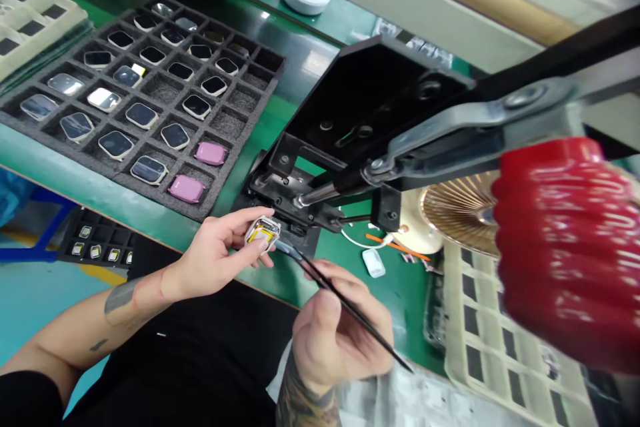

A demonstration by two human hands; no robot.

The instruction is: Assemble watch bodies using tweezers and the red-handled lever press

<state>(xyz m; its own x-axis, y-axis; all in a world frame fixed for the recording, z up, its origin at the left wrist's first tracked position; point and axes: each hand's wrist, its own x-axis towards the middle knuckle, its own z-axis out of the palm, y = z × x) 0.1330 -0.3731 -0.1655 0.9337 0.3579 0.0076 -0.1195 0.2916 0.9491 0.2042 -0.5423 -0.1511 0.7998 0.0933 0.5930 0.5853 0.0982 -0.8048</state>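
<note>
My left hand (215,250) is closed around an open watch case (263,233), its thumb on the yellow and white parts inside. In my right hand (340,330) is a slim black pair of tweezers (350,307); its greyish end reaches the right edge of the watch case, and whether they touch I cannot tell. The other end points down to the right, past the hand. Just above the watch case is the base of a black press (295,197) with metal rods and a long lever. My right fingers are partly hidden by the tweezers and blurred.
A dark foam tray (193,210) with several watches and two pink cases (187,188) lies at left. The red lever grip (565,253) looms close at right. Beyond it are a gold-grilled fan (463,213), a small white case (373,263) and a cream compartment tray (483,380).
</note>
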